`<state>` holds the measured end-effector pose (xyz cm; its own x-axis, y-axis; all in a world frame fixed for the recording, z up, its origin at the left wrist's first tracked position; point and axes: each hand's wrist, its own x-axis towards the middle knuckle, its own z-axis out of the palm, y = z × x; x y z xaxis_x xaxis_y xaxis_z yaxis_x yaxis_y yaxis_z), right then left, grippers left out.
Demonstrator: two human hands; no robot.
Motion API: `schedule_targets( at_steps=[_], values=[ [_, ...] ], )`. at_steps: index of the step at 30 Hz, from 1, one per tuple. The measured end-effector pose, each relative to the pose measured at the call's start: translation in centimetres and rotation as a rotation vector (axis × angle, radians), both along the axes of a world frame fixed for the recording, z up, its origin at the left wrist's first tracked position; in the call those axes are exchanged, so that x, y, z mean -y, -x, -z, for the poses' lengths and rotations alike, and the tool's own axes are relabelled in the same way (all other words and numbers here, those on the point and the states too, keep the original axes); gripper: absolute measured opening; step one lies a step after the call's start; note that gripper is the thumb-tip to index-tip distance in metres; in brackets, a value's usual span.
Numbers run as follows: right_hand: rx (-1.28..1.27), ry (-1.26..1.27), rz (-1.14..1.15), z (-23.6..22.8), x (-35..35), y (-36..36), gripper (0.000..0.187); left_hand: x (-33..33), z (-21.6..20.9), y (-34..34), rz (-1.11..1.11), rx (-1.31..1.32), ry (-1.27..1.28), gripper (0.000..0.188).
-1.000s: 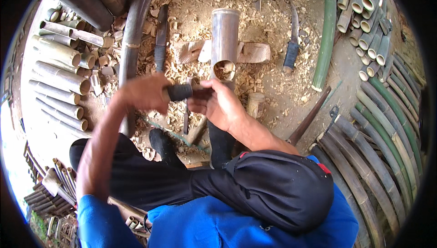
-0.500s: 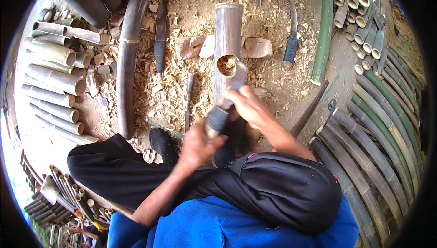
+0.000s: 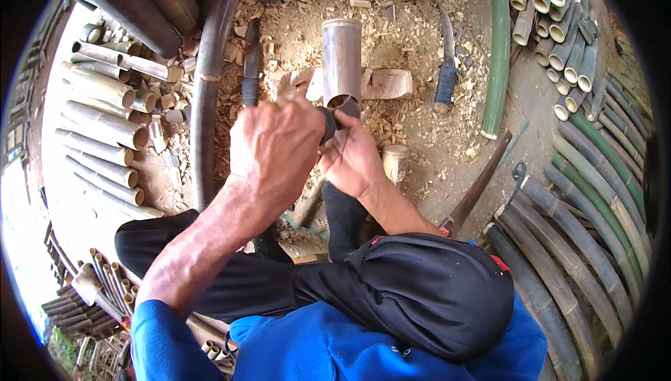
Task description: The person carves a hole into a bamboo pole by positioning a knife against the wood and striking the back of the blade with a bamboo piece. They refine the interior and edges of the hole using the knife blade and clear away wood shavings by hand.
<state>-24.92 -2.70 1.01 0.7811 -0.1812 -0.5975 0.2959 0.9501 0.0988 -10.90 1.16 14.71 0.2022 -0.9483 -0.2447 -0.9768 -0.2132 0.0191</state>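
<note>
A section of greyish-brown bamboo (image 3: 342, 59) lies pointing away from me, with a round hole cut in its upper side. My left hand (image 3: 276, 136) is wrapped round the dark-bound handle of a knife (image 3: 327, 126), hiding most of it. Close against it, my right hand (image 3: 356, 156) has its fingers curled at the front of the handle, near the hole. The blade reaches to the hole's edge; its tip is hard to make out. Behind the bamboo section a pale notched wood block (image 3: 388, 84) shows on both sides.
Two more wrapped-handle knives lie on the chip-strewn ground, one at left (image 3: 251, 59), one at right (image 3: 445, 66). A long dark bamboo pole (image 3: 206, 87) and a green pole (image 3: 498, 52) flank the work. Cut bamboo pieces (image 3: 105, 126) lie left; stacked poles (image 3: 559, 241) right.
My left hand has swung up and forward, tilting the knife so its handle now stands level with the hole. My right hand stays close by. The head view has shifted slightly.
</note>
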Motion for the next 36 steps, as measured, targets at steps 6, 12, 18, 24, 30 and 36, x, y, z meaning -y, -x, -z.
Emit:
schedule_targets(
  at_steps=[6,12,18,24,30,36],
  values=[
    [-0.119,0.402,-0.316,-3.3,-2.0,5.8,0.038,-2.3,-0.6,1.7,0.462,-0.746,-0.673,0.02],
    [-0.587,1.383,-0.649,-2.2,4.1,11.9,0.035,3.9,6.9,9.8,0.559,-0.689,0.243,0.067],
    [-0.905,2.092,-1.265,-4.7,11.7,6.0,0.031,7.4,10.8,8.8,0.134,-0.898,0.324,0.089],
    [-0.524,2.691,-1.489,-5.7,15.5,-1.3,0.019,7.1,11.8,7.0,-0.221,-0.991,0.763,0.092],
    [-0.172,2.496,-2.001,-4.4,17.5,-1.8,0.019,6.6,11.6,8.0,-0.429,-0.99,0.876,0.095],
    [-0.151,1.81,-1.771,-5.6,15.8,1.8,0.044,5.5,10.1,8.8,-0.317,-1.182,0.388,0.1]
  ],
)
